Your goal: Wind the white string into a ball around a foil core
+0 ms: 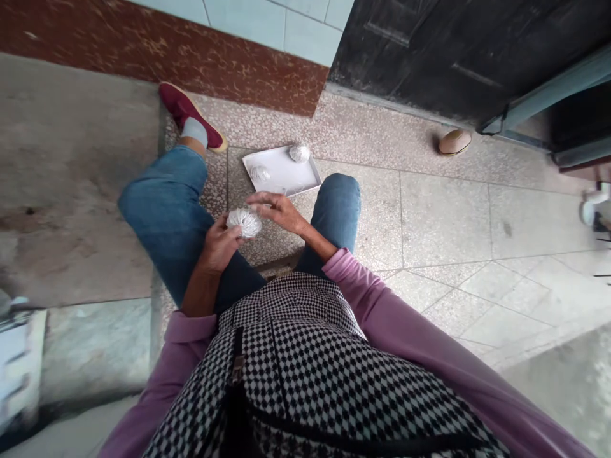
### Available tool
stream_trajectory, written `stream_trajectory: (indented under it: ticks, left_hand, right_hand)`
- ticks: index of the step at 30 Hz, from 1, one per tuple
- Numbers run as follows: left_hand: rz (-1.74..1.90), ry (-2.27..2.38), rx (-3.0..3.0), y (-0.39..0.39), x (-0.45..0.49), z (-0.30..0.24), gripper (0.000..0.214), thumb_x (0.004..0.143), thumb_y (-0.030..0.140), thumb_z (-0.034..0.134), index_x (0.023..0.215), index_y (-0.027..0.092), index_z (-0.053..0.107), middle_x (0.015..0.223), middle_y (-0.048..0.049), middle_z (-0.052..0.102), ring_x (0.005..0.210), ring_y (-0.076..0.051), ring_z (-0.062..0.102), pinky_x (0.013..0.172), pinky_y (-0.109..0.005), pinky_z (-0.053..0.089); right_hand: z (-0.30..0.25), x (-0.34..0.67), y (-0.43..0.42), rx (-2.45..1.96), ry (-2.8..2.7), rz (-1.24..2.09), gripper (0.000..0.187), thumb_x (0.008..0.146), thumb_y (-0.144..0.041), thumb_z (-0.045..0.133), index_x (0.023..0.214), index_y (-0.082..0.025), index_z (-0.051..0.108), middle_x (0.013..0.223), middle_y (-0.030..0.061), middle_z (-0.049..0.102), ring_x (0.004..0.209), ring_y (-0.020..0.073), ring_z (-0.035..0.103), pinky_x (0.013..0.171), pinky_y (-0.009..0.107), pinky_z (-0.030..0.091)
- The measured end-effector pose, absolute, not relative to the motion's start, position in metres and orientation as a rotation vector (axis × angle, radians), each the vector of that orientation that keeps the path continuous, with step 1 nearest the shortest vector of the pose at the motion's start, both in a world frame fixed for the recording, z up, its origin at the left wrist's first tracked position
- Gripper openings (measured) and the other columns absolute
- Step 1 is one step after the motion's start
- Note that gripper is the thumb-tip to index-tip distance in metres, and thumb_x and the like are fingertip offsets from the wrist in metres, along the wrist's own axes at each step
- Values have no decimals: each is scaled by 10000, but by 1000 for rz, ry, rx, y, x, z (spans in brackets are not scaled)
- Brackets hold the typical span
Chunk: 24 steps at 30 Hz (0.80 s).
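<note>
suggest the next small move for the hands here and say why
Perhaps bring the right hand in against the white ball: the left hand holds it steady, and the right is close beside it, though whether it pinches anything is unclear.

Place: the entrance of what appears to be a home.
Doorway: a dark panelled door (405,70) stands beside a speckled terrazzo floor (443,219).
Wall: pale blue tiles (248,20) run above a marbled red-brown baseboard (191,54).
Ground: bare, stained concrete (71,178) borders the terrazzo.

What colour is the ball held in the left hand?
The ball is white, as the head view shows.
</note>
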<state>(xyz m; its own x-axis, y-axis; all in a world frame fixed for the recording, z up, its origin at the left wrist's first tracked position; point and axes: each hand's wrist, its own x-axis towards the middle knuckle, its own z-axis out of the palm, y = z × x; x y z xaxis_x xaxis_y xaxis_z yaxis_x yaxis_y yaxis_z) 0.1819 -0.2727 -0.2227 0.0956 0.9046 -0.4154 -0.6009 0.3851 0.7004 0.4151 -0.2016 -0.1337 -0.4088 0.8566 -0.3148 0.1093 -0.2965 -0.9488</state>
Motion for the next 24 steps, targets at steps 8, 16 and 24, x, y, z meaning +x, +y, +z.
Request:
stream_trajectory:
  ticks: [8, 16, 24]
  left_hand:
    - [1126, 923, 383, -277, 184, -223, 526, 783, 333, 1181, 1185, 202, 868, 1152, -134, 925, 1119, -366, 928, 917, -428, 807]
    - [1143, 1062, 328, -271, 187, -235, 423, 834, 353, 1123, 1100, 223, 821, 1212, -117, 931, 1061, -281, 899, 817, -318, 743]
    - [1141, 1234, 527, -272, 195, -239, 722, 592, 268, 1244, 1228, 209, 907, 1094, -51, 898, 1118, -309, 868, 1066, -392, 730]
  right_hand:
    - [-164, 392, -212, -1428, -1298, 1924, 921, 1257, -1052, 571, 860, -222, 607, 830, 20, 680, 889, 174, 675, 730, 315, 506]
    - [-162, 418, -272, -1488, -1498, 1805, 766, 1238, -894, 718, 828, -249, 673, 719, 5, 587, 799, 209, 578, 832, 398, 438]
    - [-112, 413, -254, -1324, -1778, 1677, 581, 1200, -599, 964, 847, -236, 680, 881, 51, 702, 945, 276, 666, 935, 386, 490]
